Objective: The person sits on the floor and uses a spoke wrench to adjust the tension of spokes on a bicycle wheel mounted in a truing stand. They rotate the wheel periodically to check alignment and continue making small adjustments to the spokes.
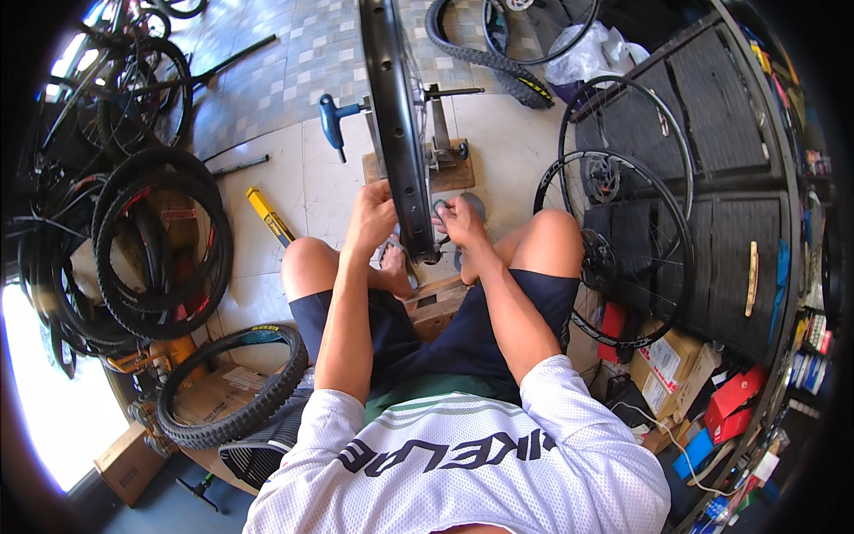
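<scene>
A black bicycle rim (405, 133) stands upright in a metal truing stand (440, 133) on a wooden base (464, 167). A blue T-handled tool (331, 123) is at the stand's left. My left hand (369, 218) is closed at the left side of the rim's lower part; whatever its fingertips hold is hidden. My right hand (464, 224), just right of the rim, is closed on a small dark green tool (439, 211). My sandalled feet (398, 271) are below, between my bent knees.
Bicycles (156, 84) and tires (160, 249) crowd the left, with a yellow box (267, 214) nearby. Another tire (245, 432) lies lower left. Wheels (614, 303) lean on a black cabinet (716, 267) at right, above boxes (663, 365). A loose tire (525, 84) lies at top.
</scene>
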A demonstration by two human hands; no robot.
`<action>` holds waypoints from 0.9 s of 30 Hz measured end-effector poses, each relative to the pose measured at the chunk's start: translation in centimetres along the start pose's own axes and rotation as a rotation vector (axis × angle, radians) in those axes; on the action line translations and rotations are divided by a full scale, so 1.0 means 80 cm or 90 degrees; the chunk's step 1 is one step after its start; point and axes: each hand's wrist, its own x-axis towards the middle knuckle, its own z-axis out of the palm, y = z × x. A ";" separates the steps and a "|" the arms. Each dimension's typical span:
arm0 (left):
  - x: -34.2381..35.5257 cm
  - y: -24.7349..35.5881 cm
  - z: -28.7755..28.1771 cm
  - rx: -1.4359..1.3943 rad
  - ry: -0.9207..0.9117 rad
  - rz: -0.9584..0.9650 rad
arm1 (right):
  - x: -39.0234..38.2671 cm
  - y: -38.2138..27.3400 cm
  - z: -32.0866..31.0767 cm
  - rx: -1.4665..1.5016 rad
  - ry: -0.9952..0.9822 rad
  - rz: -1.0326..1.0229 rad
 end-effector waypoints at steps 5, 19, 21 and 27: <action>0.038 -0.084 0.001 -0.031 0.078 0.000 | -0.014 -0.011 -0.024 -0.261 0.078 -0.150; 0.055 -0.178 0.020 -0.071 -0.105 -0.040 | -0.011 -0.012 -0.006 -0.260 0.007 -0.130; 0.059 -0.171 0.026 -0.019 -0.104 -0.042 | -0.007 -0.005 -0.009 -0.229 0.008 -0.149; 0.062 -0.182 0.024 -0.048 -0.076 -0.024 | -0.014 -0.007 0.002 -0.221 0.013 -0.177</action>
